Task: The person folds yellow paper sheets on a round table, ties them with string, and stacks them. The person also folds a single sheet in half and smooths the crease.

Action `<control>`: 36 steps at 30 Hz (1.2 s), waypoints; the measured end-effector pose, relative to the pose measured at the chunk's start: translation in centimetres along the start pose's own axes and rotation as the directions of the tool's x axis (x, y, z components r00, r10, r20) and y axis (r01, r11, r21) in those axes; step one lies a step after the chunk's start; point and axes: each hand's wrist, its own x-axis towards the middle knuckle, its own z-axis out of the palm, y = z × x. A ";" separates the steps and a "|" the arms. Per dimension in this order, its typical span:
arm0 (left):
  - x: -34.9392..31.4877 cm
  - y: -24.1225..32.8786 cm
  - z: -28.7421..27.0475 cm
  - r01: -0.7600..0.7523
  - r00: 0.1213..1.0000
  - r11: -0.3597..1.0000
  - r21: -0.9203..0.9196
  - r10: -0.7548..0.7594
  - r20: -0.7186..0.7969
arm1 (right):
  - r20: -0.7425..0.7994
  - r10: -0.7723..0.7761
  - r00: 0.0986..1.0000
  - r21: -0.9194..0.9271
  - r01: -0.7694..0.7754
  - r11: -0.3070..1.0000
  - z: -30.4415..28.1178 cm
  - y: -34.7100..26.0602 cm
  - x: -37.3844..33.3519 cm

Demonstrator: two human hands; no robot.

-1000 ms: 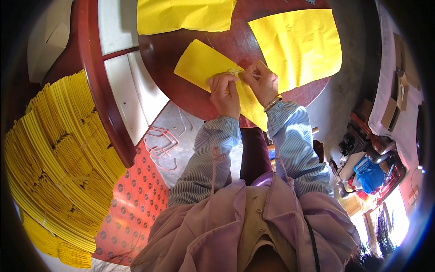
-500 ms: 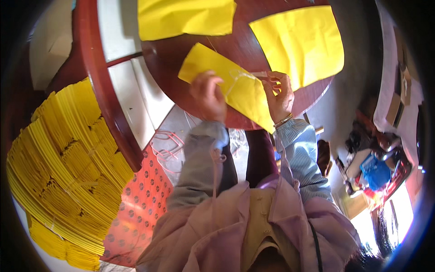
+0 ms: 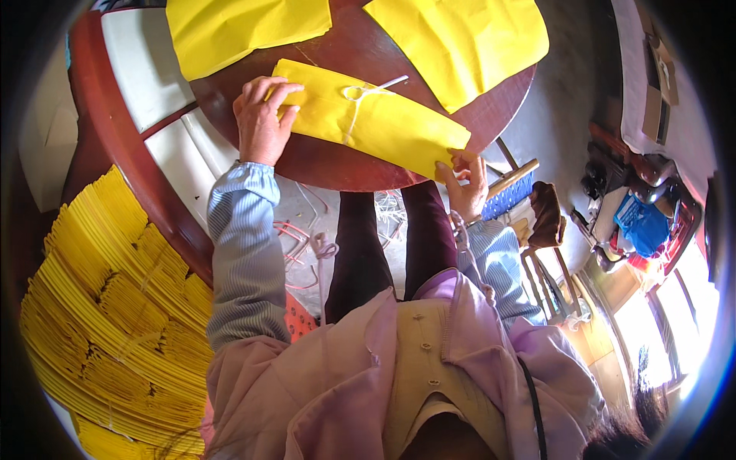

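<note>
A long, flat yellow folded bundle [image 3: 318, 103] lies slantwise near the front edge of the round dark red table [image 3: 337, 170]. White string [image 3: 354, 115] loops round its middle, with a small bow and a loose end sticking out at the top. My left hand [image 3: 263, 121] holds the bundle's left end, fingers bent over its edge. At the lower right end, my right hand [image 3: 465, 185] pinches the corner between thumb and fingers. Whether the bundle is paper or cloth, I cannot tell.
Two yellow sheets or stacks, one far left [image 3: 249, 31] and one far right [image 3: 468, 46], lie on the table. Tall piles of folded yellow bundles [image 3: 115, 307] stand at my left. A wooden chair [image 3: 510, 180] and a blue bag [image 3: 642, 224] are on the right.
My hands have moved apart from the string in the middle to the two ends of the bundle. The string is now in a bow, and the bundle lies flatter across the view.
</note>
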 end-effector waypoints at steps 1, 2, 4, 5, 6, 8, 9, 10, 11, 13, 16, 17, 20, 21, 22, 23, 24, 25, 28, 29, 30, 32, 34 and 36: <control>0.2 -0.3 -0.1 -0.013 1.000 1.000 0.016 0.013 0.023 | -0.006 0.035 0.999 0.042 -0.035 0.999 0.2 0.2 -0.1; 0.5 -0.5 -0.2 -0.020 0.999 0.999 0.030 0.019 0.045 | -0.003 0.057 0.998 0.098 -0.057 0.994 0.4 0.4 -0.1; 1.2 -1.0 -0.5 -0.028 0.996 0.999 -0.020 0.030 0.085 | -0.031 0.117 0.993 0.103 -0.113 0.988 0.6 0.8 -0.4; 1.6 -1.3 -0.8 -0.028 0.995 0.999 -0.044 0.032 0.095 | -0.034 0.131 0.991 0.118 -0.127 0.985 0.8 1.1 -0.4; 1.8 -1.5 -1.0 -0.042 0.996 0.997 -0.058 0.046 0.081 | -0.036 0.170 0.985 0.140 -0.163 0.977 0.9 1.2 -0.6; 2.4 -1.9 -1.5 -0.055 0.992 0.997 -0.050 0.061 0.114 | -0.049 0.193 0.980 0.099 -0.187 0.977 0.9 1.6 -1.0; 2.7 -2.1 -1.7 -0.063 0.988 0.996 -0.057 0.070 0.139 | -0.064 0.215 0.974 0.137 -0.205 0.969 1.0 1.7 -1.1; 2.9 -2.2 -1.8 -0.060 0.985 0.997 -0.047 0.067 0.161 | -0.062 0.226 0.972 0.163 -0.214 0.963 1.0 1.8 -1.3; 3.2 -2.3 -1.9 -0.065 0.981 0.997 -0.037 0.071 0.179 | -0.069 0.227 0.972 0.164 -0.213 0.963 1.1 1.9 -1.3; 3.7 -2.4 -1.9 -0.068 0.976 0.996 -0.056 0.078 0.203 | -0.078 0.204 0.976 0.078 -0.198 0.977 1.0 1.8 -1.4; 4.5 -2.6 -1.9 -0.107 0.968 0.992 -0.071 0.121 0.221 | -0.118 -0.194 0.974 -0.306 0.151 0.940 0.6 0.9 -1.1; 4.6 -2.6 -1.9 -0.131 0.972 0.989 -0.075 0.143 0.188 | -0.072 -0.188 0.980 -0.350 0.152 0.924 0.6 0.3 -1.2; 5.0 -2.7 -2.0 -0.157 0.967 0.986 -0.058 0.166 0.194 | 0.130 -0.324 0.937 -0.377 0.349 0.858 0.9 -1.6 -1.0; 5.0 -2.6 -2.1 -0.155 0.968 0.987 -0.051 0.162 0.192 | 0.175 -0.329 0.928 -0.382 0.372 0.846 1.4 -2.1 -0.9; 5.1 -2.6 -2.1 -0.151 0.970 0.987 -0.049 0.158 0.186 | 0.191 -0.345 0.919 -0.396 0.394 0.829 1.7 -2.5 -0.8; 5.2 -2.4 -2.2 -0.122 0.969 0.992 -0.037 0.127 0.211 | 0.166 -0.356 0.920 -0.388 0.393 0.834 1.9 -2.7 -0.6; 5.2 -2.1 -2.2 -0.121 0.985 0.993 -0.009 0.121 0.122 | 0.166 -0.354 0.920 -0.385 0.391 0.836 2.0 -2.8 -0.5; 5.0 -1.5 -2.1 -0.091 0.994 0.995 0.028 0.089 0.063 | 0.164 -0.347 0.923 -0.378 0.384 0.842 2.0 -2.8 -0.5; 3.5 1.6 -1.2 -0.010 0.986 0.993 -0.118 -0.010 -0.165 | 0.173 -0.325 0.930 -0.365 0.367 0.855 1.7 -2.3 -0.6; 2.4 3.2 -0.4 0.046 0.979 0.969 -0.243 -0.092 -0.180 | 0.181 -0.322 0.929 -0.368 0.368 0.854 1.6 -2.1 -0.6; 1.2 5.0 0.5 0.090 0.964 0.925 -0.368 -0.174 -0.202 | 0.191 -0.323 0.927 -0.368 0.372 0.852 1.5 -1.9 -0.6; -0.6 8.0 2.7 0.143 0.954 0.855 -0.498 -0.252 -0.159 | 0.192 -0.327 0.925 -0.377 0.377 0.846 1.4 -1.7 -0.3; -1.4 10.0 4.8 0.183 0.943 0.806 -0.563 -0.306 -0.131 | 0.195 -0.329 0.924 -0.376 0.380 0.845 1.4 -2.0 0.0; -1.7 10.7 6.1 0.292 0.917 0.784 -0.548 -0.393 -0.073 | 0.172 -0.371 0.913 -0.356 0.408 0.841 1.3 -2.8 0.6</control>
